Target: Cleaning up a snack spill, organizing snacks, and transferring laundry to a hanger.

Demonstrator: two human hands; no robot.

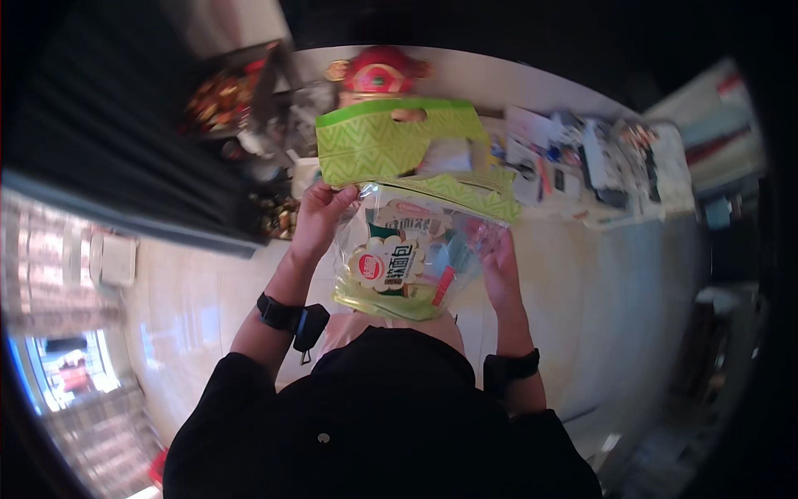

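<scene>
In front of my chest I hold up a clear plastic food bag (430,249) with a lime-green zigzag top band and a handle slot. Printed labels with writing show on its front and through the film. My left hand (323,209) pinches the bag's left edge between thumb and fingers, just under the green band. At the bag's right side is my right hand (500,262), gripping the edge; its fingers are partly behind the plastic film. The green band is creased and sags towards the right. Whether anything lies inside the bag cannot be made out.
Beyond the bag, a long table carries a red hat-like ornament with gold trim (379,73), papers (523,150) and a white tray (676,168) of small items. Open boxes (221,103) of mixed goods stand left, by a dark curtain-like surface (106,125). A pale stool (115,259) stands on the tiled floor.
</scene>
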